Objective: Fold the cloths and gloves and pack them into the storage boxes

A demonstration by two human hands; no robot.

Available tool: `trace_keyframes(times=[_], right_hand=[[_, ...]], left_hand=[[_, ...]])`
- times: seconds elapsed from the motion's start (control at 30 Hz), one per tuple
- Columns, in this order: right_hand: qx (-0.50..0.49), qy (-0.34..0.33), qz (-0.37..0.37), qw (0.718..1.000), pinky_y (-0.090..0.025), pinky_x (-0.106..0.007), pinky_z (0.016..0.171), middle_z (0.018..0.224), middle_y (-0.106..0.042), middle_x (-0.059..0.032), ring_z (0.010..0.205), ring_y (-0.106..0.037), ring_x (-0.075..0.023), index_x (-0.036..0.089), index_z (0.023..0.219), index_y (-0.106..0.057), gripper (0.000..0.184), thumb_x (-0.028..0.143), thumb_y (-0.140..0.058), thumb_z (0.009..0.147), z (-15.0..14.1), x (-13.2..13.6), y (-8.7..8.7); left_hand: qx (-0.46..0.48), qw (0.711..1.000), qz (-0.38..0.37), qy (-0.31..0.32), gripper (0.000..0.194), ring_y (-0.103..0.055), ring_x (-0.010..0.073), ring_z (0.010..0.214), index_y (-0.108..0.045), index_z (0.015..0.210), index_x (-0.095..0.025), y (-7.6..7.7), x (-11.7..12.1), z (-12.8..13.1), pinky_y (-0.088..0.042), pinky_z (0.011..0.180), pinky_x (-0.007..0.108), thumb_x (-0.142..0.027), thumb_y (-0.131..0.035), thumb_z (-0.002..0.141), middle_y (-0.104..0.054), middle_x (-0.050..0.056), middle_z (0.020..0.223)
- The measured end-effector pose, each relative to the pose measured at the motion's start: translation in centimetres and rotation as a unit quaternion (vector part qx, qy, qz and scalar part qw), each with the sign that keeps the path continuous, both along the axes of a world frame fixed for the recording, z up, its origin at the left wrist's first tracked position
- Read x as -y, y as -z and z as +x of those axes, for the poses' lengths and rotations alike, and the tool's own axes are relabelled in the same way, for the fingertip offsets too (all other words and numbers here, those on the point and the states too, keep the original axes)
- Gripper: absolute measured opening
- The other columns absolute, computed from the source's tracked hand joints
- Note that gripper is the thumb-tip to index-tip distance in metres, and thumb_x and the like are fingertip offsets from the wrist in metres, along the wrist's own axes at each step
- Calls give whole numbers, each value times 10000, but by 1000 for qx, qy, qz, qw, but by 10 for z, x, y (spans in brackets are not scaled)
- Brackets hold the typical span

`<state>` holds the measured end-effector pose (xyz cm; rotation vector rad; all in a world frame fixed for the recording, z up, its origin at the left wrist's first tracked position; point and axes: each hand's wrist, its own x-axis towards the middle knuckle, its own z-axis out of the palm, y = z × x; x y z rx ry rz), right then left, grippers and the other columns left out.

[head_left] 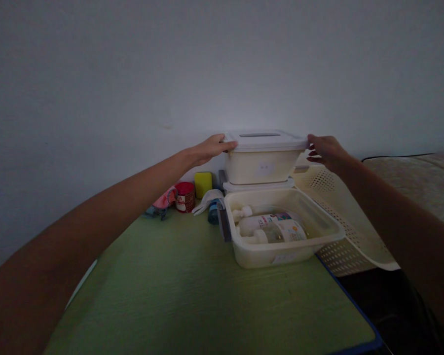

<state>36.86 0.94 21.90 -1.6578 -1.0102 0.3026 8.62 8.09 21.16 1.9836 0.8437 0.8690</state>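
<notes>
My left hand (pixel 210 149) grips the left edge of a white lid (pixel 266 140) with a grey handle strip, its thumb on top. At the opposite edge, my right hand (pixel 328 151) pinches the lid's right corner, the lower fingers spread apart. Under this lid is a cream plastic storage box (pixel 259 168), seemingly stacked on another white lidded box (pixel 259 187). Whether the upper lid is fastened cannot be seen. In front stands a cream storage bin without a lid (pixel 288 259), holding clear pump bottles (pixel 255 224) lying on their sides.
Left of the boxes on the green table (pixel 163 286) are a red canister (pixel 185 197), a yellow block (pixel 203 184), a pink cloth (pixel 166 198) and a blue jar (pixel 213 212). A perforated cream basket (pixel 350 236) leans at the right. A wall rises behind.
</notes>
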Motion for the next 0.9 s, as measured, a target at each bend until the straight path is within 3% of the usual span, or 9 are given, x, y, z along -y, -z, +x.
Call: trace_keyframes(times=[0.23,0.5,0.67,0.9], right_hand=[[15,-12,27,999,-514,-289,625,678,-465,-11,628,-475,-117,176,608,-510,278,267,-470,867,-6,3,4],[0,-53,36,998,-504,-307,701,813,-529,-27,764,-526,-143,194,683,-529,213,267,-459,870,-7,6,2],[-4,-66,49,997,-503,-283,685,885,-561,-32,817,-543,-147,205,745,-542,198,303,-441,883,-10,9,0],[-2,-64,61,996,-474,-235,622,797,-550,-2,744,-533,-127,206,716,-530,194,283,-453,877,-16,14,0]], left_hand=[[7,1000,9,15,281,-481,205,1126,-559,969,-163,2,2,3,-319,999,388,-349,-559,759,-598,65,1107],[9,999,34,33,354,-477,222,1157,-575,1050,-148,3,1,6,-301,1022,392,-353,-551,762,-613,76,1139],[21,998,43,28,359,-483,199,1147,-546,1093,-130,5,5,6,-302,1019,359,-308,-535,781,-595,80,1183],[85,995,52,23,306,-551,176,972,-521,1069,-106,2,2,3,-390,903,320,-234,-555,793,-607,95,1073]])
